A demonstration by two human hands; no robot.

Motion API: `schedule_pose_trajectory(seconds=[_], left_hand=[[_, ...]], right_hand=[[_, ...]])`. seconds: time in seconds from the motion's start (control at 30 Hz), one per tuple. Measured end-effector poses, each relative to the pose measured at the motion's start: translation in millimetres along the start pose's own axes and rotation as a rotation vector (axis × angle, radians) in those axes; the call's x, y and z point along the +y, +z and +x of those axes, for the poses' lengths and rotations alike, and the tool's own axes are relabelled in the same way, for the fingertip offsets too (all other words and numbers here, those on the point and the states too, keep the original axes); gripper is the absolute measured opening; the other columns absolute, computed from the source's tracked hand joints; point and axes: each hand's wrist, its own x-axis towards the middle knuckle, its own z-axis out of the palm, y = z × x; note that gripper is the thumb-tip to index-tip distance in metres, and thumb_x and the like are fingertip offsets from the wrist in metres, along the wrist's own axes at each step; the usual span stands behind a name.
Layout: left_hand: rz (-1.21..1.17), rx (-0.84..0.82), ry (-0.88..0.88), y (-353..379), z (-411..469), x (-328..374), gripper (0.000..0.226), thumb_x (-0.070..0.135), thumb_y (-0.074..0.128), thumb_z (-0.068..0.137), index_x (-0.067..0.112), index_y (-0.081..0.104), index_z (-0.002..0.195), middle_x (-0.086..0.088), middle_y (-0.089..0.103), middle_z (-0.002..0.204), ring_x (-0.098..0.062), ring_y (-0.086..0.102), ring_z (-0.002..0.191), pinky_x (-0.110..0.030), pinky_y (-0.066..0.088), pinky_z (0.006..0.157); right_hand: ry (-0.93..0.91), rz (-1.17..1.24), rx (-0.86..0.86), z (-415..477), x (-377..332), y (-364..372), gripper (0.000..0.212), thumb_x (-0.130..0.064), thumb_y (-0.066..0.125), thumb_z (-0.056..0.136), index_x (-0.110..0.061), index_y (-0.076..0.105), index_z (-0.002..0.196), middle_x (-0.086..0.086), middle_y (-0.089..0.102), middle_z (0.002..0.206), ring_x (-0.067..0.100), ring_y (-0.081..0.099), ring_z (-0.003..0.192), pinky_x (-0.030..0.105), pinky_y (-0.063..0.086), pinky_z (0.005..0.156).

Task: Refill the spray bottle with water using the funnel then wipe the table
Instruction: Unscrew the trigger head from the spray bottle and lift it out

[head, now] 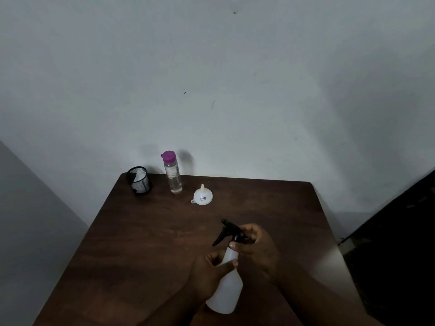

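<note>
The left hand point(209, 274) wraps the white spray bottle point(227, 285) above the near table point(141, 231), and the right hand point(256, 245) pinches its black trigger head point(229, 232). The funnel point(203, 196) sits mouth-down beyond, beside the purple-capped water bottle point(173, 172).

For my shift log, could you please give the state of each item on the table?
spray bottle: tilted, trigger head on, held by left hand and right hand
water bottle: upright, purple cap on
funnel: lying spout up, untouched
mesh cup: upright, white cloth inside
</note>
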Motion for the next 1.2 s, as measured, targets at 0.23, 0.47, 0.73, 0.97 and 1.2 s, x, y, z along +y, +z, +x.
schedule_pose_trajectory(seconds=[0.23,0.47,0.73,0.97,1.2], left_hand=[[-0.044,-0.069,-0.014,-4,-6,7,0.021,0.025,0.078,0.089,0.01,0.077,0.105,-0.007,0.081,0.1,-0.017,0.078,0.087,-0.024,0.058,0.069],[-0.093,-0.143,-0.028,-5,-10,14,0.026,0.029,0.075,0.09,0.009,0.076,0.108,-0.01,0.08,0.103,-0.022,0.078,0.09,-0.028,0.059,0.073],[-0.098,-0.158,-0.041,-11,-4,15,0.026,0.028,0.074,0.091,0.009,0.077,0.107,-0.012,0.08,0.102,-0.024,0.076,0.089,-0.033,0.061,0.079],[-0.116,-0.205,-0.064,-8,-4,21,0.027,0.03,0.072,0.092,0.008,0.076,0.107,-0.011,0.08,0.1,-0.02,0.077,0.085,-0.029,0.059,0.074],[-0.198,-0.235,-0.037,-12,-1,16,0.026,0.027,0.075,0.09,0.007,0.077,0.106,-0.017,0.078,0.104,-0.026,0.074,0.089,-0.037,0.059,0.079]], right_hand=[[0.012,0.055,-0.115,0,-2,-11,0.052,0.003,0.074,0.08,-0.02,0.061,0.125,0.003,0.07,0.121,0.019,0.068,0.112,0.04,0.059,0.093],[0.034,0.048,-0.103,1,-2,-2,0.06,-0.006,0.083,0.075,-0.023,0.057,0.127,0.002,0.066,0.122,0.017,0.065,0.111,0.032,0.06,0.083],[0.092,0.154,-0.187,1,-6,-10,0.05,0.005,0.068,0.085,-0.021,0.059,0.127,0.004,0.075,0.114,0.018,0.072,0.105,0.031,0.058,0.079],[0.095,0.132,-0.157,8,-4,-2,0.059,-0.008,0.079,0.08,-0.024,0.055,0.131,0.005,0.065,0.125,0.023,0.064,0.115,0.04,0.058,0.092],[0.103,0.175,-0.215,10,-5,-11,0.052,0.001,0.069,0.086,-0.019,0.058,0.133,0.008,0.072,0.12,0.025,0.068,0.113,0.048,0.054,0.099]])
